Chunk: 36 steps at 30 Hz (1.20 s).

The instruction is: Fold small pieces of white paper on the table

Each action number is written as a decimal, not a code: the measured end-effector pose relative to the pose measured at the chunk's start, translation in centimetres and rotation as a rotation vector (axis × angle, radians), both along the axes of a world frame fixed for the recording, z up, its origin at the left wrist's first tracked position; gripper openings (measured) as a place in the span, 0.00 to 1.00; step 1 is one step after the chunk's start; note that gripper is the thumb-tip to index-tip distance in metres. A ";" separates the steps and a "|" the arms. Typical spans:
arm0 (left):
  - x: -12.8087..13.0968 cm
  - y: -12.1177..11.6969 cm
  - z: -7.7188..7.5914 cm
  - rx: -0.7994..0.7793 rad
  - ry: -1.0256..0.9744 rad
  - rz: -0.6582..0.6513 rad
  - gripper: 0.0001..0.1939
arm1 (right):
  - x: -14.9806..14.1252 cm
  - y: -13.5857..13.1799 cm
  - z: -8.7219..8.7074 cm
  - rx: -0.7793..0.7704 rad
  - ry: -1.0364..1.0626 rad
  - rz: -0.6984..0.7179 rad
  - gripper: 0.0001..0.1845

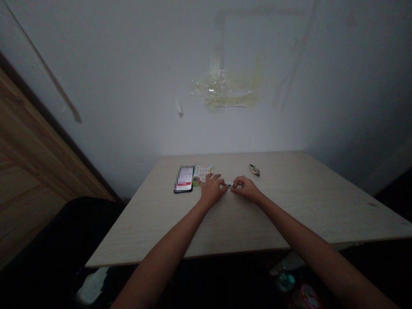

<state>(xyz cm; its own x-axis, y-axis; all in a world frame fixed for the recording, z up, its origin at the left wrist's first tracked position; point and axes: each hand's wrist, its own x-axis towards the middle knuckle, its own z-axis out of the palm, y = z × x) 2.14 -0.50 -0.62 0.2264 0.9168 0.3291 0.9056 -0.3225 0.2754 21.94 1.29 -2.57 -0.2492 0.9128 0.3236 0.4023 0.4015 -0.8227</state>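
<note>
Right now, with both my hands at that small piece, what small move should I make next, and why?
Probably keep your left hand steady and ease your right hand slightly aside: both sit right at the small piece, and little of it shows between them.

From where I'm standing, a pale wall [128, 86] is rising behind the wooden table [135, 223], and shiny, yellowed tape [231, 101] is clinging to it. A whitish scrap [179, 106] is hanging left of that. On the tabletop a phone [184, 179] is lying with its screen lit, while a small patterned item [254, 171] is resting farther right. Wood panelling [28, 159] is filling the far left. Below the table, a teal round object [286, 282] and a red-and-white one [310, 296] are sitting in shadow.
</note>
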 end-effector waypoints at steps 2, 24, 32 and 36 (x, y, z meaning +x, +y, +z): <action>0.1 0.0 0.1 -0.016 0.005 0.000 0.11 | 0.0 0.1 -0.2 -0.015 0.052 -0.003 0.11; 0.8 0.6 0.4 -0.052 -0.024 0.005 0.08 | -0.4 0.5 0.6 0.107 -0.146 -0.160 0.06; 0.7 0.3 0.3 -0.029 -0.029 0.009 0.10 | -0.7 0.1 0.9 0.157 -0.234 -0.189 0.05; 0.6 0.6 0.2 -0.054 -0.018 0.020 0.10 | -0.6 0.4 0.8 0.158 -0.227 -0.187 0.06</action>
<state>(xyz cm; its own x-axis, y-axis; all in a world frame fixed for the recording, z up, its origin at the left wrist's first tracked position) 2.79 0.13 -0.44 0.2025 0.9377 0.2824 0.9066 -0.2885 0.3080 21.36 1.65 -1.72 -0.1640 0.8922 0.4207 0.6469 0.4193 -0.6370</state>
